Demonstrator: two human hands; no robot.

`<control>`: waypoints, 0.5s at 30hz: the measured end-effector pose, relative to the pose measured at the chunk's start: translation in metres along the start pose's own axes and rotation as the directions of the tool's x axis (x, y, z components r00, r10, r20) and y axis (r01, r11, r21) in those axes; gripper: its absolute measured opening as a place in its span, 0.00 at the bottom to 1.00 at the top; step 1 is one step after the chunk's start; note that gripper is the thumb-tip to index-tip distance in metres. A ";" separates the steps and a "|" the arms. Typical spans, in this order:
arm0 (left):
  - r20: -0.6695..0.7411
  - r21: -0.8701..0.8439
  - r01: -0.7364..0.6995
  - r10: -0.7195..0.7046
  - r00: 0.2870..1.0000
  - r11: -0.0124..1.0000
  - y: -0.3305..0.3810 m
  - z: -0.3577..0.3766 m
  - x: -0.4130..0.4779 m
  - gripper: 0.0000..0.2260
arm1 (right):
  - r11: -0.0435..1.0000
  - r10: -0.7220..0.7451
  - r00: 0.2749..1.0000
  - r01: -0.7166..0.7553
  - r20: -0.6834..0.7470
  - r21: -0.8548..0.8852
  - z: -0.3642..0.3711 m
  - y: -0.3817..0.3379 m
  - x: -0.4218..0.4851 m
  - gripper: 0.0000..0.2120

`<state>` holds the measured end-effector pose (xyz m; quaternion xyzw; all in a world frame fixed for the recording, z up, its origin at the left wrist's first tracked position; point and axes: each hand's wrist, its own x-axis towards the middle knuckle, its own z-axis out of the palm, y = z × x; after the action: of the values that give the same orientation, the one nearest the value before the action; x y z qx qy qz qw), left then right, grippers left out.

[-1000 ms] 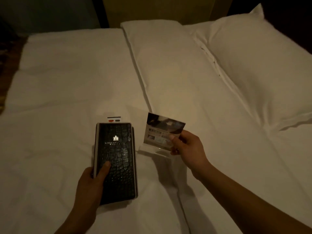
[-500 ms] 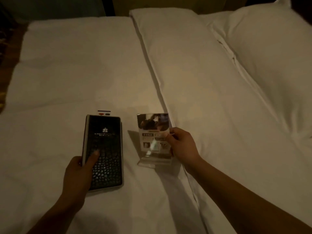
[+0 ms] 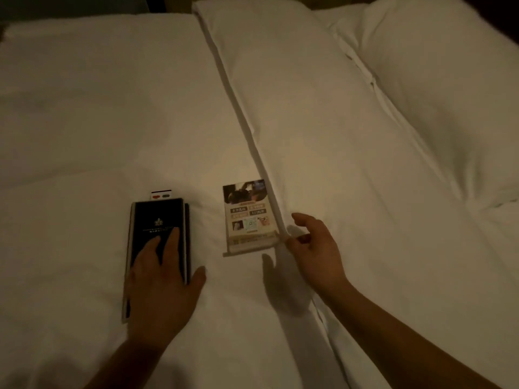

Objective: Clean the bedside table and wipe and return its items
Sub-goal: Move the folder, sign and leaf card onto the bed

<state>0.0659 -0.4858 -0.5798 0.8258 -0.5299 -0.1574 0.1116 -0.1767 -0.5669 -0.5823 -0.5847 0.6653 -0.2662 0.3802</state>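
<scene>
Left grip (image 3: 160,279) flat, fingers straight, pressing the black folder (image 3: 157,217) under it on the bed (image 3: 84,122). Right grip (image 3: 314,245) wide, holding nothing. Card stand (image 3: 248,217) sits just left of it. Lift off straight: soft bedding, stand could tip.

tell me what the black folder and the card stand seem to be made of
Black folder: likely leather or leatherette, dark with a faint sheen and a pale stamped logo; grain too blurred. Card stand: probably clear acrylic by its see-through base lip, holding a printed paper insert.
</scene>
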 end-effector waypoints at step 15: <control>0.196 0.089 -0.440 0.417 0.887 0.894 0.161 0.019 -0.039 0.34 | 0.990 0.083 0.972 -0.106 -0.221 -0.094 -0.128 0.051 -0.079 0.21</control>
<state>-0.0922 -0.5171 -0.5350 0.6770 -0.7162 -0.1641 0.0431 -0.3086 -0.4925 -0.5348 -0.5390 0.7431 -0.2743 0.2864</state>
